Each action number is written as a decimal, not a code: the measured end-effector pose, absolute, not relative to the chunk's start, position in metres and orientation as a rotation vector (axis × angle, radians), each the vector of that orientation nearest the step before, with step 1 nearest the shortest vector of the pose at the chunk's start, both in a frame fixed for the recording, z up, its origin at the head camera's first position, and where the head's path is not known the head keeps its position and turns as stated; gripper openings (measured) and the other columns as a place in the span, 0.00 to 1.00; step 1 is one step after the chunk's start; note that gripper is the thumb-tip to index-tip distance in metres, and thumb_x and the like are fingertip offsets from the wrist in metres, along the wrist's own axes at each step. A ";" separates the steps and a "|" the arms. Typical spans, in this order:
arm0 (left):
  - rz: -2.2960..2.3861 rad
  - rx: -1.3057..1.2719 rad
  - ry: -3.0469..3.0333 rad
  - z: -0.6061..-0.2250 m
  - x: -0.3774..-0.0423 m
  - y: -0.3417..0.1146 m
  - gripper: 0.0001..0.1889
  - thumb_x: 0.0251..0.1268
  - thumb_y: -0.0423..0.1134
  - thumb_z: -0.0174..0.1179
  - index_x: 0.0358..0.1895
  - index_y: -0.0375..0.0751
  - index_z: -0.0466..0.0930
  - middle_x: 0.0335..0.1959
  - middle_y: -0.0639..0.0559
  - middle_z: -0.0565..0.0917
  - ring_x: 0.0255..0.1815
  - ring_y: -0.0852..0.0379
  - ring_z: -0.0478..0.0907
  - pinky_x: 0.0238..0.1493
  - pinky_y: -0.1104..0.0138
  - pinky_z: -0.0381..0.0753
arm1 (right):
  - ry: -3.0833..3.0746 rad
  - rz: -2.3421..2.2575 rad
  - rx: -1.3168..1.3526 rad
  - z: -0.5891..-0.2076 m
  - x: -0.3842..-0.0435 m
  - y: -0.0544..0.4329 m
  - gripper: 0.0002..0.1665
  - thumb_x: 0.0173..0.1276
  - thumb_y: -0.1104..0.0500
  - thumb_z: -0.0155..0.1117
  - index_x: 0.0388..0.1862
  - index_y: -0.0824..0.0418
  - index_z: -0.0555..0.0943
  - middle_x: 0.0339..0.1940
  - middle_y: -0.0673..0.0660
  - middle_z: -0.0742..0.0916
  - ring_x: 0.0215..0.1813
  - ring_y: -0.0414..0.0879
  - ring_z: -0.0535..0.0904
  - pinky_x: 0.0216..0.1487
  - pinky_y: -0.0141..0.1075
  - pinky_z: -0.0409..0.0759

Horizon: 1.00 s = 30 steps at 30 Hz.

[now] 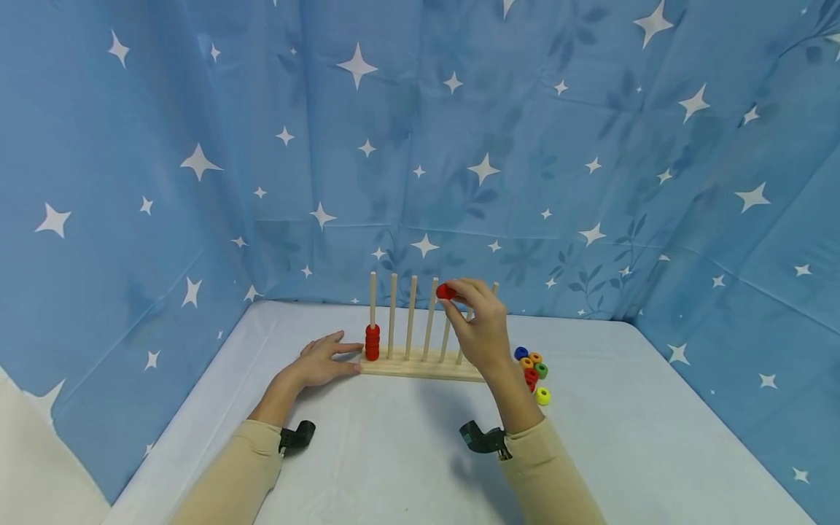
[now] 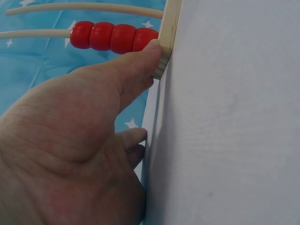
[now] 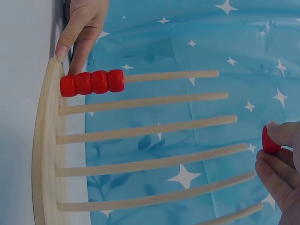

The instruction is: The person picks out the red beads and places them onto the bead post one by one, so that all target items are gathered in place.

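A wooden peg rack stands on the table, with upright pegs along its base. Several red beads are stacked at the bottom of its leftmost peg. My left hand holds the left end of the base, thumb along the front edge and index finger behind. Between the thumb and fingertips of my right hand is a single red bead, pinched up near the peg tops. In the right wrist view that bead is beyond the peg ends, apart from the stacked ones. The other pegs in sight carry no beads.
To the right of the rack lies a loose group of beads: blue, orange, green, red and yellow. My right forearm partly covers them. A blue star-patterned curtain surrounds the white table behind and at the sides.
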<state>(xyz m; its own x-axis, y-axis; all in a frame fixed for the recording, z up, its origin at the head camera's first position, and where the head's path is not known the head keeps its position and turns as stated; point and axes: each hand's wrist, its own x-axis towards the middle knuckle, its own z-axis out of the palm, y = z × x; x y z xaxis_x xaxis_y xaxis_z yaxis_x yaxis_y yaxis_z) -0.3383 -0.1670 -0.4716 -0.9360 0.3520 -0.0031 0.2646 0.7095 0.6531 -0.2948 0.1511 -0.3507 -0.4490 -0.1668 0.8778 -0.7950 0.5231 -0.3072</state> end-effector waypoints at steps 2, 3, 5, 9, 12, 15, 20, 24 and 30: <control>1.038 0.499 2.782 -0.472 -0.338 -0.167 0.32 0.69 0.58 0.67 0.73 0.52 0.77 0.84 0.33 0.53 0.84 0.27 0.45 0.80 0.33 0.36 | -1.921 0.927 0.785 -0.352 -0.295 0.150 0.17 0.68 0.66 0.73 0.54 0.70 0.86 0.50 0.62 0.88 0.51 0.54 0.88 0.55 0.41 0.88; 1.039 0.497 2.781 -0.472 -0.338 -0.167 0.32 0.69 0.58 0.67 0.73 0.51 0.77 0.84 0.33 0.53 0.84 0.27 0.45 0.80 0.33 0.36 | -1.922 0.917 0.783 -0.352 -0.295 0.149 0.17 0.68 0.66 0.73 0.54 0.70 0.86 0.50 0.62 0.88 0.51 0.54 0.88 0.54 0.42 0.88; 1.041 0.502 2.784 -0.471 -0.338 -0.167 0.32 0.69 0.58 0.67 0.73 0.51 0.77 0.84 0.32 0.53 0.84 0.27 0.45 0.80 0.32 0.36 | -1.925 0.902 0.780 -0.353 -0.294 0.147 0.17 0.68 0.65 0.74 0.54 0.70 0.86 0.50 0.62 0.88 0.50 0.53 0.88 0.53 0.43 0.89; 1.058 0.491 2.777 -0.471 -0.338 -0.167 0.32 0.69 0.57 0.67 0.73 0.51 0.78 0.84 0.33 0.54 0.84 0.28 0.45 0.81 0.33 0.35 | -1.931 0.892 0.785 -0.354 -0.294 0.145 0.17 0.68 0.65 0.74 0.54 0.69 0.86 0.50 0.61 0.88 0.50 0.53 0.88 0.52 0.43 0.89; 1.059 0.490 2.780 -0.471 -0.338 -0.168 0.32 0.69 0.57 0.67 0.73 0.51 0.78 0.84 0.33 0.54 0.84 0.27 0.45 0.81 0.33 0.35 | -1.937 0.887 0.790 -0.355 -0.294 0.143 0.17 0.69 0.64 0.74 0.54 0.68 0.86 0.50 0.61 0.88 0.49 0.53 0.88 0.52 0.42 0.89; 1.050 0.491 2.788 -0.471 -0.338 -0.167 0.31 0.69 0.57 0.67 0.73 0.52 0.78 0.84 0.33 0.54 0.84 0.27 0.45 0.81 0.33 0.36 | -1.947 0.886 0.794 -0.355 -0.294 0.142 0.17 0.70 0.63 0.73 0.55 0.68 0.86 0.50 0.61 0.88 0.50 0.53 0.88 0.52 0.41 0.89; 1.031 0.474 2.797 -0.470 -0.339 -0.166 0.32 0.69 0.57 0.67 0.73 0.52 0.77 0.84 0.34 0.54 0.85 0.28 0.44 0.80 0.31 0.38 | -1.949 0.899 0.799 -0.354 -0.294 0.141 0.18 0.70 0.63 0.72 0.57 0.68 0.86 0.50 0.61 0.87 0.50 0.52 0.88 0.53 0.41 0.89; 1.032 0.459 2.793 -0.470 -0.339 -0.167 0.32 0.69 0.57 0.67 0.74 0.53 0.77 0.85 0.35 0.54 0.85 0.28 0.44 0.80 0.31 0.38 | -1.939 0.898 0.805 -0.354 -0.293 0.140 0.19 0.70 0.64 0.73 0.58 0.66 0.86 0.50 0.61 0.88 0.50 0.53 0.88 0.53 0.41 0.89; 1.034 0.470 2.796 -0.471 -0.339 -0.167 0.32 0.69 0.58 0.67 0.73 0.53 0.77 0.84 0.34 0.54 0.85 0.28 0.44 0.80 0.31 0.38 | -1.953 0.902 0.818 -0.355 -0.294 0.137 0.19 0.70 0.64 0.72 0.59 0.66 0.85 0.51 0.61 0.87 0.51 0.52 0.88 0.54 0.41 0.88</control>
<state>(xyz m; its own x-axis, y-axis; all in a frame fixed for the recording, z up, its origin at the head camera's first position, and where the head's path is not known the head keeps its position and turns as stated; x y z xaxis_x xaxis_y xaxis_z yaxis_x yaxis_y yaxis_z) -0.3389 -0.1669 -0.4711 -0.9441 0.3294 -0.0079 0.2451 0.7179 0.6516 -0.2938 0.1366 -0.3553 -0.4570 -0.2113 0.8640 -0.7948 0.5330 -0.2901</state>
